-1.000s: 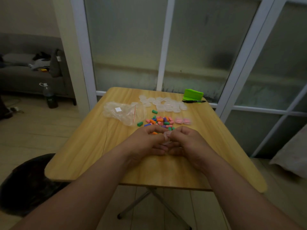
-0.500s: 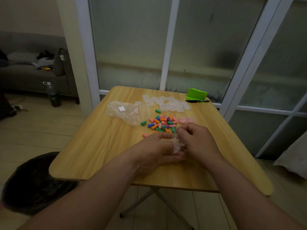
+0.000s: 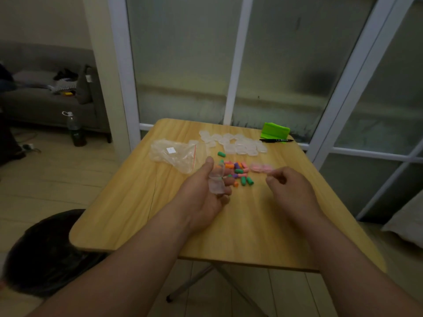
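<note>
Hands just split: left hand (image 3: 203, 202) grips the opened clear case (image 3: 216, 185); right hand (image 3: 290, 191) curled beside the earplugs (image 3: 238, 170), grip unclear. Ready for filling.

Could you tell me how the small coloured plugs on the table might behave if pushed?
The plugs look like short cylinders lying on their sides, so they would probably roll. Being small, they are likely light and easily scattered.
</note>
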The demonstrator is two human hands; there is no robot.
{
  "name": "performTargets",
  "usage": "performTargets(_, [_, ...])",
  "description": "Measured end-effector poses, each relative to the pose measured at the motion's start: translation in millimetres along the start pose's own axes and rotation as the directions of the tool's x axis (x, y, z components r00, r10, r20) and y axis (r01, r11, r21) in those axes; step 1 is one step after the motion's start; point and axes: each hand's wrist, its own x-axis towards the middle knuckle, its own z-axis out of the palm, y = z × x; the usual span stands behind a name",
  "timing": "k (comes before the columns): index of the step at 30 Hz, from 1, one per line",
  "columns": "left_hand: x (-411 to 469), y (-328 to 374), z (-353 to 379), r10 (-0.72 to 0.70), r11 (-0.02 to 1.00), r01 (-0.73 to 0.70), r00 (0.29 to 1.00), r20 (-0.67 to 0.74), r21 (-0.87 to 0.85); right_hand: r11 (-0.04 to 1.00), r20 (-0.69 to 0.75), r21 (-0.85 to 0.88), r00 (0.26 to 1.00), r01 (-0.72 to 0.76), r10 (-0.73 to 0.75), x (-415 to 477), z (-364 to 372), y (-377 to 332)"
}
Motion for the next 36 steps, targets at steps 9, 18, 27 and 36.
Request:
performTargets(9, [2.3, -0.6, -2.3, -0.027, 0.999, 0.025, 0.997, -0.073, -0.028, 0.955, -0.027, -0.294, 0.998, 0.046, -0.057, 10.1, 35.9, 3.2])
performTargets(18, [6.8, -1.5, -5.6, -0.059, 0.998, 0.06, 0.997, -0.056, 0.015, 0.979, -0.046, -0.204, 0.999, 0.018, -0.028, 9.9, 37.2, -3.9])
performTargets(27, [8.8, -5.7, -3.3, -0.074, 0.997, 0.074, 0.997, 0.032, -0.017, 0.947, 0.052, 0.149, 0.954, 0.286, -0.296, -25.9, -0.6, -46.1])
performTargets(36, [5.3, -6.9, -3.2, -0.095, 0.995, 0.095, 0.994, 0.049, -0.011, 0.873, 0.187, -0.052, 0.863, 0.485, -0.469, -40.7, 18.0, -52.2])
